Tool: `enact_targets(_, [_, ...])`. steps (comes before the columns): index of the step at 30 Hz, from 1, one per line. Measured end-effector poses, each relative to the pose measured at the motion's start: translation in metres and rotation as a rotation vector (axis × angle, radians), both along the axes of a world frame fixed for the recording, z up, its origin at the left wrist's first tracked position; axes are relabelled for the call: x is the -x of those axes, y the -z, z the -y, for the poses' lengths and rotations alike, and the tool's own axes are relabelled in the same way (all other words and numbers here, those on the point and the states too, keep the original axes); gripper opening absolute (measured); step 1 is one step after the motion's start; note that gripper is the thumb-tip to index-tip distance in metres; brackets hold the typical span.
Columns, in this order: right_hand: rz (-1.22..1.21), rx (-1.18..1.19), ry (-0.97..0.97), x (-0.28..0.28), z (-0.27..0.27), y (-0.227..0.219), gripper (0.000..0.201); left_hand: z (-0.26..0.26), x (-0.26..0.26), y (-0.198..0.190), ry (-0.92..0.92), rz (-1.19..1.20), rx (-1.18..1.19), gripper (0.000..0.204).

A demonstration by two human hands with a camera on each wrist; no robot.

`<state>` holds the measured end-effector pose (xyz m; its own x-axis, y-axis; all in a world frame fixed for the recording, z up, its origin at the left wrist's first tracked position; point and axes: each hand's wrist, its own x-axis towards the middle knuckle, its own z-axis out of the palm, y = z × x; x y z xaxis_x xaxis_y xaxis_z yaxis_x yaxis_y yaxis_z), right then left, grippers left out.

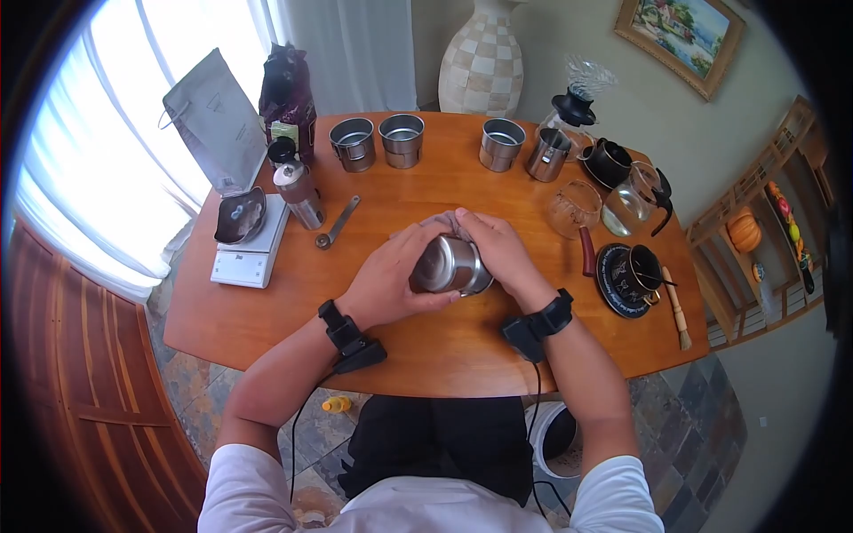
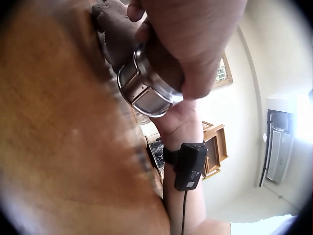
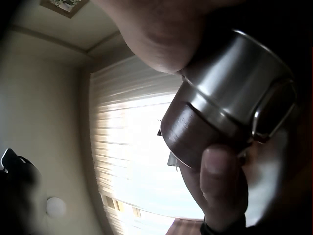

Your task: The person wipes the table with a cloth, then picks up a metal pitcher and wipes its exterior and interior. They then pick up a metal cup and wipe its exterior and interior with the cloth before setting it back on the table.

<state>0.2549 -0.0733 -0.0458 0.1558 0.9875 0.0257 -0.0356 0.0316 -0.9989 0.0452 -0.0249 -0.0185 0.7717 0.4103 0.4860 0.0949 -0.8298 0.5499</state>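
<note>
"The left hand (image 1: 391,275) and the right hand (image 1: 502,253) were both grasping, weren't they?"

"Yes, one stainless-steel cup (image 1: 442,265) with a wire handle (image 3: 256,120). The left hand's thumb pressed its side; the right hand clasped it from the opposite side, most of those fingers being hidden."

"Where did the cup sit?"

"Between the palms, above the desk (image 1: 426,364), so neither hand was nearer: both touched it. It was tipped over, its long axis running roughly crosswise, base towards the left hand and mouth end towards the right. That base-to-palm relation was, I judged, what any turning of the cup depended on."

"And the crumpled greyish cloth (image 2: 115,34)?"

"Bunched at the far side of the cup, by the fingers; I couldn't tell which hand held it."

"Any brands or writing?"

"None that I could read. The black saucer (image 1: 609,282) carried pale lettering round its rim, too small to make out. The grey bag (image 1: 213,120) had faint print, and the dark purple bag (image 1: 289,99) beside it a pale label, both illegible. On the cup itself, I saw no lettering."
</note>
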Motion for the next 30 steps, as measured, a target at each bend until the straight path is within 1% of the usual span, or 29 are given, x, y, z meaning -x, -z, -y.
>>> enact_targets(1, [0.000,-0.002,-0.002,0.003,0.001,-0.002,0.045,-0.001,0.000,0.002,-0.057,0.032,0.001,0.079])
enact_targets(2, [0.179,-0.049,0.075,0.005,0.004,-0.005,0.043,-0.002,0.001,0.002,-0.059,0.031,0.000,0.079])
enact_targets(3, [0.357,-0.097,0.151,0.009,0.007,-0.008,0.041,-0.004,0.003,0.002,-0.130,0.040,0.089,0.077])
enact_targets(4, [0.357,-0.098,0.150,0.016,0.011,-0.015,0.041,-0.006,0.004,0.002,-0.201,0.050,0.179,0.075])
enact_targets(6, [0.517,-0.410,0.254,0.031,0.017,-0.027,0.035,-0.010,0.005,0.001,-0.232,0.045,0.177,0.075])
enact_targets(7, [0.517,-0.412,0.254,0.031,0.015,-0.024,0.035,-0.014,0.006,0.007,-0.273,0.087,0.191,0.069])
enact_targets(8, [0.657,-0.532,0.294,0.030,0.012,-0.019,0.033,-0.019,0.006,0.014,-0.313,0.128,0.204,0.063])
enact_targets(9, [0.797,-0.651,0.335,0.030,0.010,-0.015,0.031,-0.024,0.003,0.022,-0.312,0.128,0.201,0.063])
enact_targets(10, [0.796,-0.652,0.336,0.030,0.010,-0.016,0.031,-0.028,0.000,0.029,-0.261,0.272,0.417,0.055])
enact_targets(11, [0.834,-0.717,0.344,0.031,0.010,-0.016,0.029,-0.033,-0.001,0.034,-0.205,0.414,0.633,0.048])
enact_targets(12, [0.871,-0.783,0.351,0.031,0.010,-0.016,0.028,-0.037,0.001,0.039,-0.204,0.411,0.633,0.048])
enact_targets(13, [0.870,-0.782,0.353,0.030,0.013,-0.018,0.028,-0.041,0.004,0.038,-0.206,0.411,0.735,0.047])
enact_targets(14, [0.800,-0.635,0.318,0.028,0.019,-0.022,0.027,-0.043,0.006,0.037,-0.209,0.410,0.839,0.049])
enact_targets(15, [0.730,-0.489,0.282,0.025,0.024,-0.024,0.026,-0.045,0.007,0.037,-0.210,0.411,0.840,0.049])
enact_targets(16, [0.731,-0.488,0.279,0.021,0.025,-0.025,0.026,-0.046,0.007,0.034,-0.202,0.472,0.986,0.048])
enact_targets(17, [0.599,-0.341,0.231,0.016,0.025,-0.028,0.026,-0.046,0.008,0.031,-0.192,0.534,1.131,0.050])
enact_targets(18, [0.468,-0.195,0.182,0.012,0.024,-0.030,0.026,-0.045,0.009,0.027,-0.191,0.539,1.131,0.050])
enact_targets(20, [0.489,-0.189,0.199,0.010,0.019,-0.029,0.026,-0.044,0.012,0.020,-0.143,0.537,1.269,0.054])
enact_targets(21, [0.506,-0.177,0.221,0.010,0.017,-0.027,0.025,-0.044,0.012,0.021,-0.141,0.541,1.270,0.054])
enact_targets(22, [0.512,-0.176,0.220,0.011,0.016,-0.025,0.025,-0.043,0.011,0.023,-0.084,0.516,1.284,0.056])
enact_targets(23, [0.328,-0.201,0.160,0.012,0.014,-0.021,0.023,-0.043,0.009,0.026,-0.025,0.494,1.294,0.057])
enact_targets(24, [0.147,-0.222,0.097,0.014,0.012,-0.017,0.021,-0.043,0.008,0.030,-0.021,0.508,1.296,0.057])
enact_targets(26, [0.129,-0.222,0.047,0.019,0.006,-0.006,0.020,-0.042,0.006,0.036,0.055,0.392,1.300,0.058])
enact_targets(28, [0.113,-0.222,-0.004,0.019,0.006,-0.002,0.019,-0.039,0.004,0.038,0.056,0.391,1.272,0.059])
enact_targets(30, [0.091,-0.191,0.070,0.016,0.006,-0.004,0.018,-0.033,0.003,0.034,0.057,0.390,1.240,0.060])
